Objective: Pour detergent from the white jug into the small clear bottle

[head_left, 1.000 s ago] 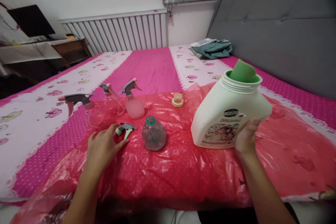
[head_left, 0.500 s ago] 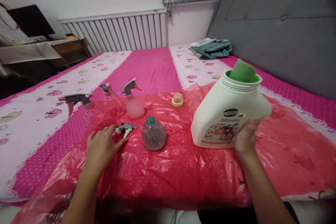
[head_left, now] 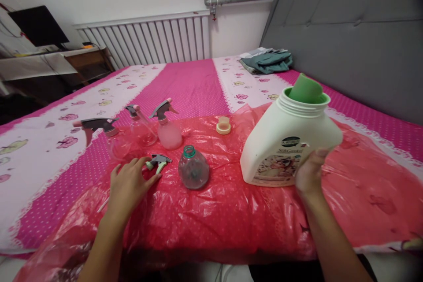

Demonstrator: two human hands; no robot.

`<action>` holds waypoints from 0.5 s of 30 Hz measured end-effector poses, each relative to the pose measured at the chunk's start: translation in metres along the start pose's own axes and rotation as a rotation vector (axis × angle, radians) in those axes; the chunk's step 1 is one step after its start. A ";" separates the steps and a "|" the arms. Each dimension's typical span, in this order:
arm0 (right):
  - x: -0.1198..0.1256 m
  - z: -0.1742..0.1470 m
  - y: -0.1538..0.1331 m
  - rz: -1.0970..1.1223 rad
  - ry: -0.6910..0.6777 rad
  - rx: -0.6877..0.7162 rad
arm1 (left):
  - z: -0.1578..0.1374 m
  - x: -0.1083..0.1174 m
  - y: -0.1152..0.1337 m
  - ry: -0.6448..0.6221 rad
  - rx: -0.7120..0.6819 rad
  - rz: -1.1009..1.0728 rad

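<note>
My right hand (head_left: 310, 174) is closed round the handle side of a large white detergent jug (head_left: 280, 145), which has a green cup (head_left: 306, 89) set in its mouth. My left hand (head_left: 130, 185) lies on the red plastic sheet (head_left: 228, 211) with thumb and fingers apart. Its fingertips are at a loose grey-and-green trigger spray head (head_left: 158, 161); whether they touch it is hard to tell. Between the hands stands a clear round bottle (head_left: 194, 171) with a green neck and no top on it.
Behind my left hand are three pinkish spray bottles (head_left: 169, 134) with grey trigger heads. A pale yellow cap (head_left: 224, 126) sits on the sheet farther back. Folded clothes (head_left: 267, 61) rest on the bed by the grey headboard (head_left: 346, 35).
</note>
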State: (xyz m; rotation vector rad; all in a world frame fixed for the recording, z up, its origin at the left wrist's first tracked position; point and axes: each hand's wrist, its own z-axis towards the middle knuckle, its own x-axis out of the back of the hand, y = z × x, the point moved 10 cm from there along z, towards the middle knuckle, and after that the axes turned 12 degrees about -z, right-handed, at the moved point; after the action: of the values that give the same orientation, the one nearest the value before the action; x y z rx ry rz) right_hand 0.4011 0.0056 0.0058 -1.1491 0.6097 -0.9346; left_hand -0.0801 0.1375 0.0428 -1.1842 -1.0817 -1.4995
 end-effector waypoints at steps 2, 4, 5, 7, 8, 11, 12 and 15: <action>0.000 0.000 0.000 0.011 0.003 -0.002 | 0.000 0.000 0.000 0.000 -0.003 0.001; 0.001 -0.001 0.000 0.019 0.009 -0.002 | 0.000 0.000 0.001 -0.001 -0.004 0.001; 0.001 -0.001 0.000 0.021 0.013 -0.002 | 0.000 0.000 0.000 -0.001 -0.003 -0.001; 0.001 -0.001 0.001 0.022 0.016 -0.005 | 0.000 0.000 0.000 0.001 -0.002 -0.006; 0.001 0.000 0.001 0.020 0.013 -0.008 | 0.000 0.000 -0.001 0.003 -0.002 -0.010; 0.002 0.000 0.004 0.011 0.018 -0.021 | -0.001 -0.001 -0.002 0.015 -0.004 -0.025; 0.002 0.000 0.004 0.006 0.024 -0.023 | -0.001 -0.001 -0.003 0.022 -0.004 -0.030; 0.004 0.000 0.002 -0.003 0.033 -0.017 | -0.001 -0.002 -0.005 0.039 0.004 -0.044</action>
State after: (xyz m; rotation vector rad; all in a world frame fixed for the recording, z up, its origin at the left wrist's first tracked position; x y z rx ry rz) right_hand 0.4035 0.0021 0.0035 -1.1522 0.6442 -0.9543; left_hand -0.0848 0.1376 0.0399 -1.1302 -1.0905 -1.5477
